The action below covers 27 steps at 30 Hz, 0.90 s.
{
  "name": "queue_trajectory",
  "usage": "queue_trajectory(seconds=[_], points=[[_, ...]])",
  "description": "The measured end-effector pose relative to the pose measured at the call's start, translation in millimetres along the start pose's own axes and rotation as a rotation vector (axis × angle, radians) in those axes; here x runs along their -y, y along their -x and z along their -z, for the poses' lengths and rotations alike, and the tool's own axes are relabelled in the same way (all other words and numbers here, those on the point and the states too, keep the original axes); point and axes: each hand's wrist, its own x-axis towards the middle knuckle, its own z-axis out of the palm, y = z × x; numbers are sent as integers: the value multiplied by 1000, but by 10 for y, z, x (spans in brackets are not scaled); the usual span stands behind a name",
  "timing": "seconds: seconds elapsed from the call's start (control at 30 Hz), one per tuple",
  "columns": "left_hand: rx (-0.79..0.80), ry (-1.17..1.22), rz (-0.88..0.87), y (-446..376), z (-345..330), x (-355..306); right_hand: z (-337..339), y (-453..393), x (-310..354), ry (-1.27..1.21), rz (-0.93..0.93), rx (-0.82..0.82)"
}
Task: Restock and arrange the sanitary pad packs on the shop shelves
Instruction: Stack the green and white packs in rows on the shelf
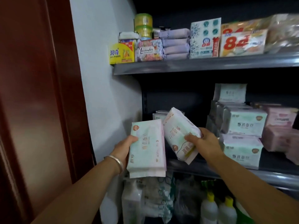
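- While both arms reach toward a dark shop shelving unit, each hand holds one sanitary pad pack in front of the middle shelf [202, 169].
- Left hand [123, 148], with a silver bracelet [115, 162] on the wrist, has its grip closed around the left edge of an upright mint-and-pink pack [146, 148], thumb on the front face.
- Right hand [203, 143] has its grip closed on the lower right corner of a white-and-green pack [179, 135], which tilts with its top leaning left, so that the two packs nearly touch.
- Behind the tilted pack, a few more packs [159, 114] stand at the left end of the middle shelf.
- Further right on that shelf sit stacked mint packs [244, 125] and, beside them, pink packs [279, 128].
- On the top shelf [194, 65] are a yellow box [121, 53], a floral "Lavender" pack [150, 50], a stack of lilac packs [175, 44] and other boxed goods.
- Below the middle shelf stand white bottles with yellow caps [218, 209].
- A reddish-brown wooden door [32, 94] fills the left side.
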Motion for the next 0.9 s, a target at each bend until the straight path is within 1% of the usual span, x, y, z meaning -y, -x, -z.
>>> queue_trajectory(seconds=[0.1,0.23,0.33,0.43,0.57,0.7,0.77,0.83,0.9], points=[[-56,45,3,-176,-9,-55,-84,-135,-14,-2,13,-2],[-105,92,-39,-435,-33,-94,-190,-309,-25,-21,39,9],[-109,131,-39,-648,-64,-124,-281,-456,-52,131,154,-16],[-109,81,-57,-826,-99,-182,-376,-607,-99,315,262,-82],[-161,2,-143,-994,-134,-312,-451,-765,-121,410,325,-134],[-264,-122,-213,-1117,-161,-405,-466,-879,-156,481,375,-147],[-296,-179,-254,-1202,-170,-429,-440,-968,-155,481,362,-146],[-293,-249,-267,-1266,-186,-461,-412,-1085,-162,427,300,-153],[-275,-293,-261,-1317,-209,-490,-413,-1161,-164,227,177,-153]])
